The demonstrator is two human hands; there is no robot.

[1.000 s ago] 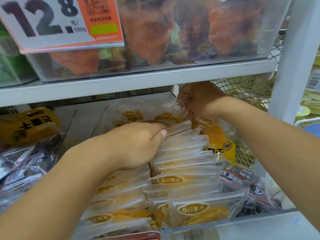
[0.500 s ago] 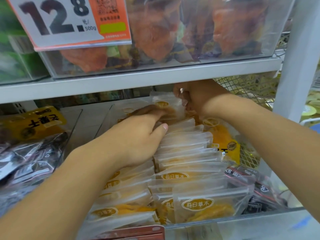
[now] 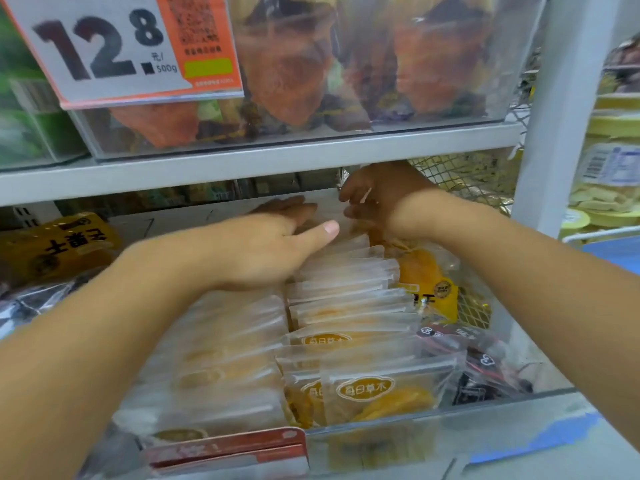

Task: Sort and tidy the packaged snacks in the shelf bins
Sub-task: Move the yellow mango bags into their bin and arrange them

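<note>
Two rows of clear snack packets (image 3: 349, 296) with yellow dried fruit stand upright in a clear shelf bin (image 3: 485, 408). My left hand (image 3: 270, 247) lies flat on the back of the left row, fingers stretched forward and thumb pointing right. My right hand (image 3: 377, 202) is at the back of the bin under the upper shelf, its fingers curled and pinching the top of a clear packet (image 3: 329, 211) that stands between both hands. A yellow packet (image 3: 426, 282) lies right of the rows, and black packets (image 3: 485, 362) fill the bin's front right corner.
The upper shelf board (image 3: 242, 168) hangs low over the hands, carrying a clear bin of orange snacks (image 3: 346, 81) and a 12.8 price sign (image 3: 114, 53). Wire mesh (image 3: 464, 178) and a white post (image 3: 554, 133) close the right side. The left bin holds a yellow bag (image 3: 59, 244).
My left hand has uncurled and slid further back, now lying flat with straight fingers. The right hand has stayed at the back, still pinching a packet. The camera has moved closer.
</note>
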